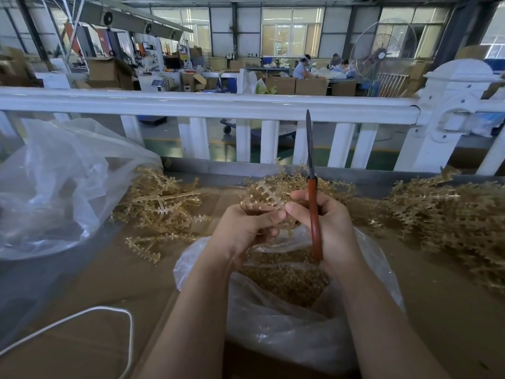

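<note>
My right hand [328, 228] grips red-handled scissors [314, 222], their dark blades closed and pointing straight up. Its thumb also pinches a pale tan plastic sprue [269, 192] of small parts. My left hand [246, 228] holds the same sprue from the left, fingers curled around it. Both hands hover over an open clear plastic bag [287, 324] holding loose tan pieces [284, 277].
Heaps of tan sprues lie on the brown table to the left [161, 203] and right [442, 214]. A large clear bag [54, 187] sits at left. A white cord [109, 310] loops near the front. A white railing [207, 105] borders the table's far edge.
</note>
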The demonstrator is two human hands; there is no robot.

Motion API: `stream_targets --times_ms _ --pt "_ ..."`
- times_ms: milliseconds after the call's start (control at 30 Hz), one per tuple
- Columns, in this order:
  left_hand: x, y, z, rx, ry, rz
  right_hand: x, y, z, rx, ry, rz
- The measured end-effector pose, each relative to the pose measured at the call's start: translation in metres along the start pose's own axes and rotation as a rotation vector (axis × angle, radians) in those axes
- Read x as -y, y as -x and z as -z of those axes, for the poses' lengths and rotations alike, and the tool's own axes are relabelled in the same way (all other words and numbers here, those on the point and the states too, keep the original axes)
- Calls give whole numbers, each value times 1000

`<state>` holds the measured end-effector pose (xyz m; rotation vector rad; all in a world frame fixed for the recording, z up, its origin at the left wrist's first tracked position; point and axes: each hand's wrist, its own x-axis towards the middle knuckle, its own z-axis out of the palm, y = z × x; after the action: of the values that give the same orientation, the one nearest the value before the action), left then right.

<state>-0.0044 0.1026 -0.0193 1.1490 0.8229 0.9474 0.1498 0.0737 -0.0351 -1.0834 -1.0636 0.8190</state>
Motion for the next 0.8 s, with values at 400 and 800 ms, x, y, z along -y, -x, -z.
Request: stream_targets --times_ms 400,800 --pt "-4 0 0 -80 13 -3 -5 -3 1 75 129 -27" --pt "-5 3 0 -56 64 -23 -3 -1 2 79 70 -27"
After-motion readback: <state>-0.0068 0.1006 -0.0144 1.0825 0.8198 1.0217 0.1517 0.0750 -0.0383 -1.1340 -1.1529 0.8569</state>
